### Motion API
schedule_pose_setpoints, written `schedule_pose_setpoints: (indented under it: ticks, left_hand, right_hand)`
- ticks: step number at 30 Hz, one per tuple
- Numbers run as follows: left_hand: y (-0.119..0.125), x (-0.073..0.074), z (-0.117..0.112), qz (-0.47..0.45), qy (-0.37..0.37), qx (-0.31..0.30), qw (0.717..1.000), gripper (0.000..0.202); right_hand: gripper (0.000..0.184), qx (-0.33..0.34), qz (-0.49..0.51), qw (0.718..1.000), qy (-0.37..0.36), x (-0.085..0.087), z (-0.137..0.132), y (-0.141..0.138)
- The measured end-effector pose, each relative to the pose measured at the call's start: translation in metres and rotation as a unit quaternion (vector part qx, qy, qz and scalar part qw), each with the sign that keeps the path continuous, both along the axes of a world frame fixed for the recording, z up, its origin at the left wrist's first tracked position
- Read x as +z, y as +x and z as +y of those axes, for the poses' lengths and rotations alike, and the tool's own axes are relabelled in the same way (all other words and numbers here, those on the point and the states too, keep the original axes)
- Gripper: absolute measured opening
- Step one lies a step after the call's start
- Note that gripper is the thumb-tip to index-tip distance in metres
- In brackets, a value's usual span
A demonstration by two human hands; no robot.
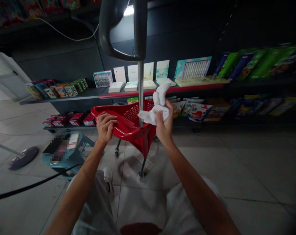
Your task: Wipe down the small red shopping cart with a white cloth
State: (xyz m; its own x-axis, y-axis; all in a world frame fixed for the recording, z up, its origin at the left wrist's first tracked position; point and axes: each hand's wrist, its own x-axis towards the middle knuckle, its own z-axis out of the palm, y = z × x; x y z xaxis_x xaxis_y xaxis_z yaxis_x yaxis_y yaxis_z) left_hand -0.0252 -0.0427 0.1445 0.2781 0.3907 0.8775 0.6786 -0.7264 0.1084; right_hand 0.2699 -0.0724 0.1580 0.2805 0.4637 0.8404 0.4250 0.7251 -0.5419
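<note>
A red plastic shopping basket (135,135) on a wheeled metal frame stands in front of me. My left hand (105,125) grips its left rim, fingers curled over the edge. In my right hand (164,125) is a bunched white cloth (156,112), pinched between thumb and fingers. Two ends of the cloth stick out, one upward and one to the left, just beyond the basket's right side. The metal pole (140,88) with its dark grey handle (139,36) rises from the basket's near side. Part of the basket's interior is hidden by the pole.
Behind the basket run dark shelves with a red edge strip (202,87), holding books (116,86), green snack bags (258,63) and small boxes (69,90). A blue-grey stool (83,138) stands at left, near a mop (24,156) and a black cable (40,182).
</note>
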Motion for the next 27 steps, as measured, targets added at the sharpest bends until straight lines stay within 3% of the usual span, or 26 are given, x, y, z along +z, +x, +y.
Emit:
schedule_pose_setpoints:
  ticks: [4,7,10,15,19,22,27]
  left_hand:
    - [0.004,-0.003,-0.013,-0.010,0.051,0.006,0.999,0.044]
    - [0.020,-0.009,-0.030,0.014,0.094,-0.036,0.995,0.032]
    - [0.039,-0.016,-0.037,-0.012,0.076,-0.080,0.994,0.029]
    - [0.052,-0.020,-0.027,-0.066,0.081,-0.099,0.990,0.030]
    - [0.045,-0.024,-0.014,-0.111,0.086,-0.093,0.986,0.035]
    - [0.036,-0.026,-0.005,-0.149,0.076,-0.091,0.982,0.037]
    - [0.023,-0.026,0.010,-0.204,0.046,-0.081,0.974,0.040]
  right_hand:
    - [0.051,0.042,-0.015,0.999,0.015,-0.004,-0.003,-0.007]
    - [0.047,0.049,0.044,0.998,-0.003,-0.002,-0.004,-0.020]
    - [0.048,0.098,0.105,0.989,-0.021,0.003,0.001,-0.040]
    - [0.060,0.217,0.120,0.966,-0.070,0.002,0.007,-0.064]
    - [0.073,0.282,0.064,0.956,-0.052,0.002,0.005,-0.062]
    - [0.072,0.239,0.010,0.971,-0.016,0.021,0.001,-0.061]
    - [0.065,0.144,-0.056,0.986,0.059,0.075,0.017,-0.080]
